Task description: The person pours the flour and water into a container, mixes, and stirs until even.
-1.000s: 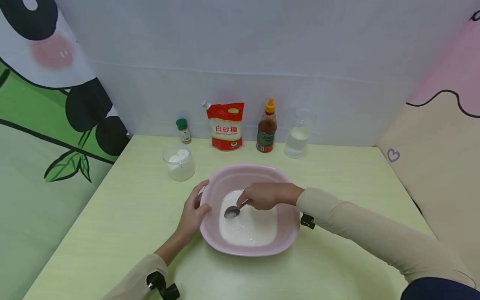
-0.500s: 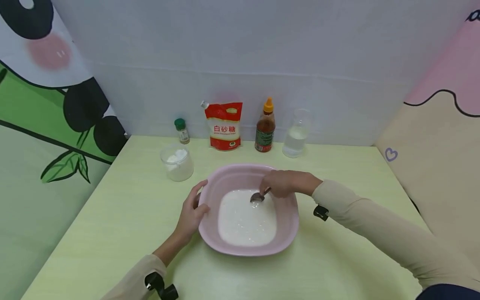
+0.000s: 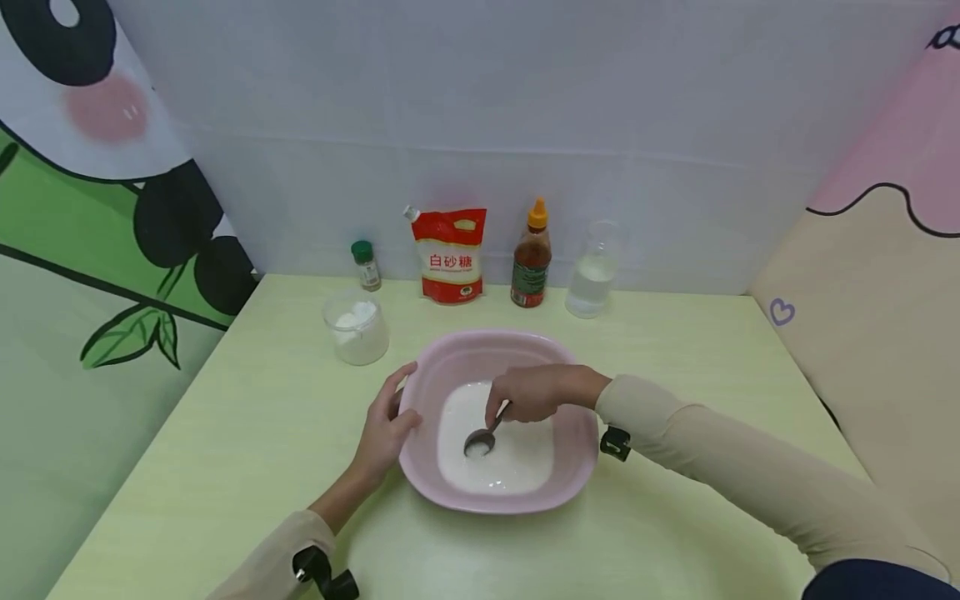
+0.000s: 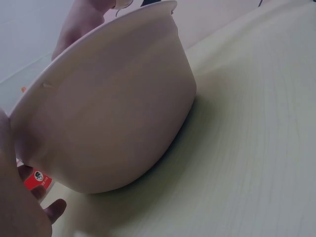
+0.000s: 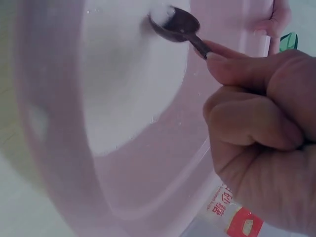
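A pink plastic basin (image 3: 431, 492) stands on the table with a shallow pool of white liquid (image 3: 517, 462) in it. My left hand (image 3: 384, 429) grips its left rim, thumb on the rim and fingers along the outside wall, as the left wrist view also shows. Over the basin, my right hand (image 3: 531, 393) pinches the handle of a dark metal spoon (image 3: 480, 442) between thumb and curled fingers. In the right wrist view the bowl of the spoon (image 5: 180, 24) is at the white liquid, with something white in it; how deep it dips is hard to tell.
Behind the basin stand a glass jar of white contents (image 3: 358, 333), a small green-capped bottle (image 3: 367, 267), a red and white sugar pouch (image 3: 452, 258), a sauce bottle with an orange cap (image 3: 530, 258) and a glass of clear liquid (image 3: 592, 279). A curtain hangs behind the table (image 3: 675, 333).
The right hand with the spoon swung to the basin's back right, then came back left and nearer, over the middle of the liquid. My left hand keeps its hold on the rim.
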`<state>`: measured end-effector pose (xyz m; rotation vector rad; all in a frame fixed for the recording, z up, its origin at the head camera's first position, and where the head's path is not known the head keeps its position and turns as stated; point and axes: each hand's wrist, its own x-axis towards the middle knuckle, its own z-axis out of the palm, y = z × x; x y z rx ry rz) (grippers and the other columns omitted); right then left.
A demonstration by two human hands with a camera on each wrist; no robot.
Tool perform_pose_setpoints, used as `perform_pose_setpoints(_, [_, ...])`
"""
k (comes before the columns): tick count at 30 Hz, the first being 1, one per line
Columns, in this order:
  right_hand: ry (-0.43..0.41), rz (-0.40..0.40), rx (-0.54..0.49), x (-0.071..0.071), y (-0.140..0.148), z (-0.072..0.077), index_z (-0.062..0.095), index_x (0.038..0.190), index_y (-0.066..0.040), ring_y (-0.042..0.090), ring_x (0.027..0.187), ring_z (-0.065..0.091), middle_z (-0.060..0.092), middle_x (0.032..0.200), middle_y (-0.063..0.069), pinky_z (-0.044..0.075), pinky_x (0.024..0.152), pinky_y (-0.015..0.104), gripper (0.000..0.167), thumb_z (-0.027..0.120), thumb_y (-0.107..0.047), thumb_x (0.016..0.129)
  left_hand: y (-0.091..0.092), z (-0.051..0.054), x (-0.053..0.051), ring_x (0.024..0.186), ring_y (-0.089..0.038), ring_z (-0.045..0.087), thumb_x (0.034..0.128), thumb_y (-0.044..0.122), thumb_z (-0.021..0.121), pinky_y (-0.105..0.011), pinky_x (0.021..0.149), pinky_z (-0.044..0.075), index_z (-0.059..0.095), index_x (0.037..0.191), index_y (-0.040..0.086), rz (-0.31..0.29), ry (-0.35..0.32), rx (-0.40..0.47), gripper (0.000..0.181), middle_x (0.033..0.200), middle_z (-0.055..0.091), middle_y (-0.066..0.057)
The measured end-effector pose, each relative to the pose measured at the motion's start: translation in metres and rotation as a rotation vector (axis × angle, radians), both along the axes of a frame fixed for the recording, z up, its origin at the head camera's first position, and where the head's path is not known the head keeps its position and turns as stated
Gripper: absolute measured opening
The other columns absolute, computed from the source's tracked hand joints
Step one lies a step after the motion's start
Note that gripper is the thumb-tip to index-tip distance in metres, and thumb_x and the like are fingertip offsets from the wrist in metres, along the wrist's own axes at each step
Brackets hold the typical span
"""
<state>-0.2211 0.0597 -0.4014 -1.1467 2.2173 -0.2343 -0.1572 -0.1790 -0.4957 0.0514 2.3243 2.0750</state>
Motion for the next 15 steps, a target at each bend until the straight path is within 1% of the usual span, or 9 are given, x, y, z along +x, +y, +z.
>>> perform_pose_setpoints(3, [0.046,-0.025,-0.022,-0.005,-0.002,-0.002,0.075,0.118,-0.011,0.008,0.107,0.063,0.073,0.121,0.0,0.05,0.087,0.019,0.032,0.055,0.001,0.096,0.001,-0.001,0.001,0.118,-0.042,0.058,0.0834,-0.009,0.047,-0.028,0.078,0.056,0.037,0.153,0.014,0.001,0.004,0.003,0.074,0.146,0.049,-0.03])
perform_pose_setpoints(4, [0.071,-0.027,-0.025,-0.008,-0.001,-0.002,0.074,0.119,-0.01,0.009,0.113,0.062,0.072,0.122,0.001,0.049,0.094,0.02,0.032,0.054,0.001,0.096,0.001,-0.001,0.001,0.118,-0.042,0.058,0.0832,-0.009,0.047,-0.028,0.078,0.056,0.037,0.153,0.014,0.001,0.003,0.005,0.074,0.146,0.049,-0.03])
perform_pose_setpoints(5, [0.089,-0.032,-0.026,-0.01,0.001,-0.002,0.073,0.119,-0.009,0.012,0.116,0.062,0.072,0.123,0.002,0.049,0.097,0.022,0.033,0.054,0.002,0.096,0.002,-0.001,0.001,0.118,-0.042,0.058,0.0831,-0.009,0.047,-0.028,0.078,0.056,0.037,0.153,0.014,0.001,0.002,0.005,0.074,0.146,0.05,-0.03])
perform_pose_setpoints(7, [0.12,-0.047,-0.024,-0.015,0.007,-0.001,0.073,0.118,-0.008,0.014,0.113,0.062,0.072,0.122,0.003,0.05,0.099,0.027,0.033,0.052,0.003,0.096,0.002,-0.002,0.001,0.118,-0.042,0.058,0.0831,-0.009,0.048,-0.028,0.078,0.056,0.037,0.153,0.014,0.0,-0.001,0.006,0.075,0.146,0.049,-0.03])
perform_pose_setpoints(9, [0.138,-0.073,-0.002,-0.019,0.016,0.002,0.073,0.117,-0.01,0.016,0.105,0.061,0.072,0.119,0.004,0.05,0.096,0.03,0.033,0.051,0.003,0.096,0.002,-0.002,0.001,0.118,-0.042,0.058,0.0829,-0.009,0.048,-0.028,0.078,0.057,0.037,0.153,0.014,0.0,-0.006,0.006,0.075,0.146,0.049,-0.029])
perform_pose_setpoints(11, [0.125,-0.117,0.037,-0.021,0.025,0.005,0.073,0.117,-0.012,0.017,0.099,0.058,0.071,0.119,0.004,0.048,0.091,0.03,0.036,0.048,0.003,0.096,0.002,-0.001,0.001,0.119,-0.042,0.057,0.0828,-0.009,0.048,-0.028,0.078,0.057,0.037,0.153,0.014,0.001,-0.008,0.005,0.075,0.146,0.049,-0.029])
perform_pose_setpoints(13, [0.089,-0.163,0.08,-0.021,0.034,0.009,0.071,0.121,-0.014,0.017,0.098,0.056,0.069,0.122,0.004,0.048,0.082,0.029,0.042,0.044,0.005,0.095,0.001,-0.001,0.0,0.119,-0.042,0.057,0.0828,-0.01,0.047,-0.028,0.078,0.057,0.037,0.153,0.014,0.002,-0.009,0.006,0.075,0.146,0.049,-0.029])
perform_pose_setpoints(15, [0.026,-0.198,0.122,-0.019,0.04,0.013,0.069,0.126,-0.014,0.017,0.09,0.056,0.065,0.127,0.004,0.047,0.069,0.027,0.049,0.041,0.008,0.092,0.0,0.0,0.0,0.12,-0.042,0.056,0.0829,-0.01,0.047,-0.028,0.078,0.057,0.037,0.153,0.014,0.0,-0.006,0.009,0.075,0.147,0.048,-0.029])
